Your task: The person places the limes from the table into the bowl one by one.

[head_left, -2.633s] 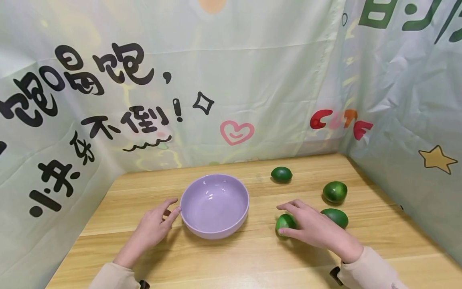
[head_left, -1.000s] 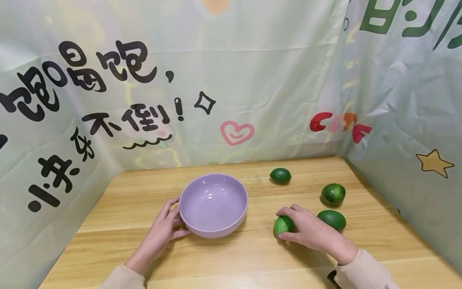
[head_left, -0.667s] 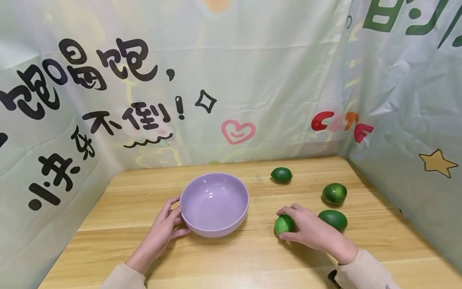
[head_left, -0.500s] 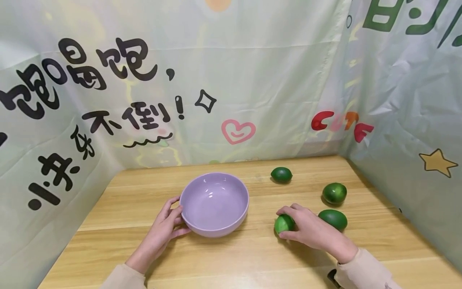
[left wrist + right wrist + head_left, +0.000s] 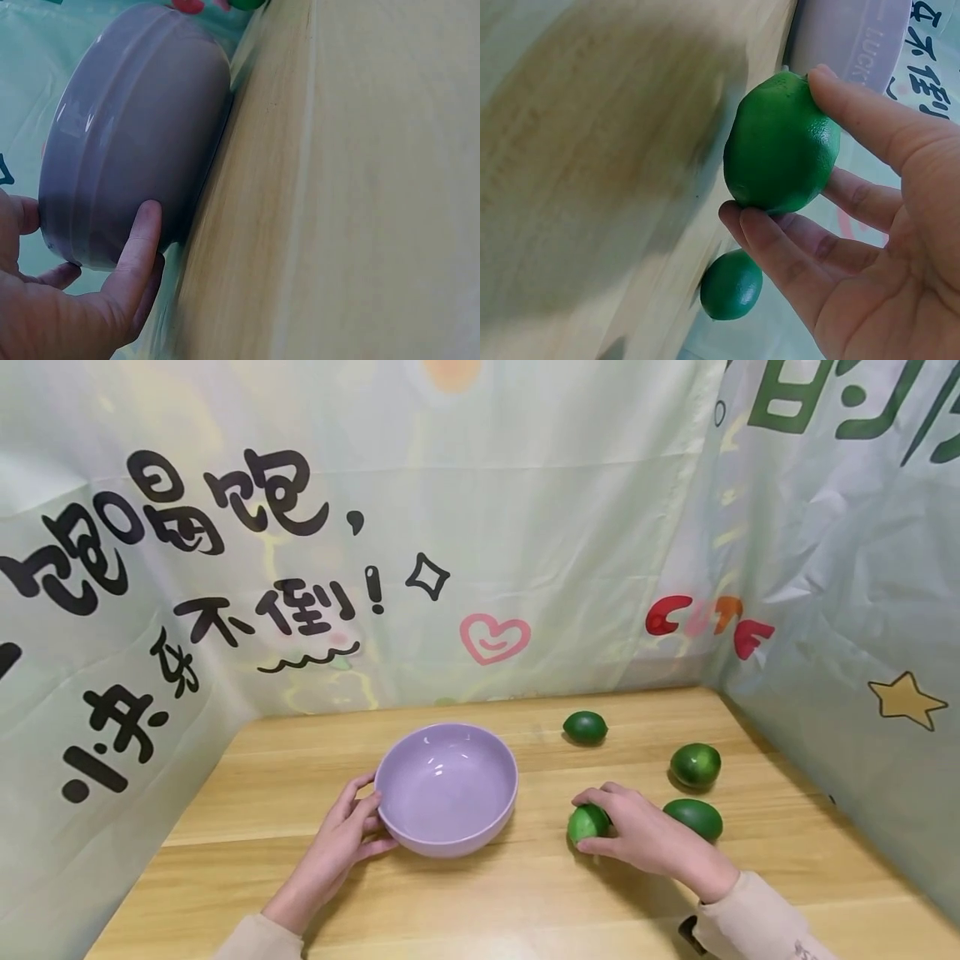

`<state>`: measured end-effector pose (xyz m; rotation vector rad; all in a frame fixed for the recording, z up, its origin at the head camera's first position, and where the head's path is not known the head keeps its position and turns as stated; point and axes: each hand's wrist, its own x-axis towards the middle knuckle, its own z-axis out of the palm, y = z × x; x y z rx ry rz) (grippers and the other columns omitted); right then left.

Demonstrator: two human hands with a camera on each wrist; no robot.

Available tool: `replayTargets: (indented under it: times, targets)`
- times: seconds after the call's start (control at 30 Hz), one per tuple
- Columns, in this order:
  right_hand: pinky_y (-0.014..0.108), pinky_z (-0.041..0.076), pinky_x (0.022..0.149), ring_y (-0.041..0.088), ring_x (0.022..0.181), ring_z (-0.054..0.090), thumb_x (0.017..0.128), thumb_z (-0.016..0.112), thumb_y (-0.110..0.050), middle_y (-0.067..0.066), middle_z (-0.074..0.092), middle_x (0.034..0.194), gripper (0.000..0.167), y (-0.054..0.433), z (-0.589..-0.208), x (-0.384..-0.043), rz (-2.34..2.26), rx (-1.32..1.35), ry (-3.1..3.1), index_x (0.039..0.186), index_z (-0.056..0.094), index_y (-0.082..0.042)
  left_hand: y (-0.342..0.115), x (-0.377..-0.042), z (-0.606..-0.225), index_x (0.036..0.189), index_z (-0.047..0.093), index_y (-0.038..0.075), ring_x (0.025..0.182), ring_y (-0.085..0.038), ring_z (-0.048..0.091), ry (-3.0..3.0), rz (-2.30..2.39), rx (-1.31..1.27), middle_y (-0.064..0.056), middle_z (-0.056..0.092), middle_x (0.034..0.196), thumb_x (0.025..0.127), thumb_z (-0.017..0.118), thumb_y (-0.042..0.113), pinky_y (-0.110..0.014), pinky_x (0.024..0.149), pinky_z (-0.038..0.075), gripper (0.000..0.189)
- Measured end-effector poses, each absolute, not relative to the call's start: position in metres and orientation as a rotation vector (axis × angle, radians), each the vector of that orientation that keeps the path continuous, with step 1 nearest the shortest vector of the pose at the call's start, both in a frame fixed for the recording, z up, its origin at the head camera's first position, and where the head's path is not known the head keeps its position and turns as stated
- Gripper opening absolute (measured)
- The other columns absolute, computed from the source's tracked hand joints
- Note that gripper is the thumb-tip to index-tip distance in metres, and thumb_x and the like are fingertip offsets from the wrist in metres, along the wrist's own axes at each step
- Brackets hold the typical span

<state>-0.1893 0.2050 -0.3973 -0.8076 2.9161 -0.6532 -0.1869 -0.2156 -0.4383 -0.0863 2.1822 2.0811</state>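
Note:
A light purple bowl (image 5: pixel 447 789) stands upright on the table. My left hand (image 5: pixel 339 837) holds its left side, with fingers and thumb (image 5: pixel 142 229) spread round the outer wall in the left wrist view. To the right of the bowl, my right hand (image 5: pixel 637 831) pinches a green lime (image 5: pixel 781 146) at its two ends between thumb and fingertips. The lime is close over the wood, and its far side is covered by the fingers in the head view. Just behind the right hand lies another lime (image 5: pixel 693 820).
Two more limes rest on the wooden table (image 5: pixel 480 910): one lime (image 5: pixel 585 727) at the back, another lime (image 5: pixel 695 767) at the right. A printed cloth (image 5: pixel 570 543) hangs along the back and both sides. A dark strap piece (image 5: pixel 692 935) shows at the right sleeve.
My left hand has come forward onto the bowl's side, thumb against the wall. My right fingers have settled round the lime, which has shifted very slightly left. The other limes stay put.

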Motion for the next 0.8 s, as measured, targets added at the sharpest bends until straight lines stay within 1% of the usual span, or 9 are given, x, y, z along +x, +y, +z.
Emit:
replayTargets:
  times: [0.13,0.33,0.47,0.63,0.8]
  targets:
    - [0.030,0.059,0.078,0.012,0.096,0.064,0.089,0.089,-0.038,0.006,0.069,0.116,0.058,0.205,-0.395,-0.190,-0.657,-0.786,2.918,0.133,0.069,-0.007,-0.214,-0.187,-0.440,0.164,0.035,0.021,0.111,-0.030,0.073,2.182,2.093,-0.078,-0.026,0.049,0.140,0.116,0.049,0.028,-0.044,0.093,0.069,0.051]
    - [0.032,0.059,0.079,0.012,0.095,0.064,0.089,0.088,-0.040,0.010,0.070,0.120,0.060,0.205,-0.388,-0.193,-0.651,-0.762,2.931,0.135,0.069,-0.007,-0.213,-0.188,-0.438,0.162,0.038,0.022,0.111,-0.029,0.073,2.179,2.095,-0.099,-0.025,0.050,0.140,0.116,0.048,0.025,-0.044,0.094,0.068,0.048]
    - [0.035,0.061,0.082,0.015,0.098,0.066,0.090,0.088,-0.039,0.012,0.070,0.124,0.060,0.206,-0.384,-0.194,-0.661,-0.764,2.937,0.136,0.068,-0.006,-0.213,-0.187,-0.439,0.163,0.037,0.023,0.111,-0.029,0.074,2.182,2.085,-0.104,-0.025,0.051,0.141,0.116,0.048,0.025,-0.044,0.094,0.068,0.048]
    - [0.045,0.063,0.090,0.027,0.110,0.070,0.091,0.088,-0.036,0.016,0.070,0.127,0.059,0.205,-0.376,-0.195,-0.674,-0.823,2.958,0.136,0.068,-0.004,-0.214,-0.185,-0.440,0.164,0.036,0.021,0.111,-0.029,0.074,2.193,2.084,-0.079,-0.023,0.052,0.139,0.116,0.048,0.026,-0.042,0.093,0.069,0.049]
    - [0.054,0.062,0.098,0.037,0.119,0.070,0.093,0.086,-0.033,0.022,0.069,0.133,0.057,0.202,-0.365,-0.199,-0.696,-0.861,2.980,0.136,0.068,-0.002,-0.214,-0.185,-0.440,0.164,0.036,0.020,0.111,-0.029,0.074,2.206,2.081,-0.073,-0.025,0.052,0.140,0.116,0.049,0.027,-0.043,0.093,0.069,0.050]
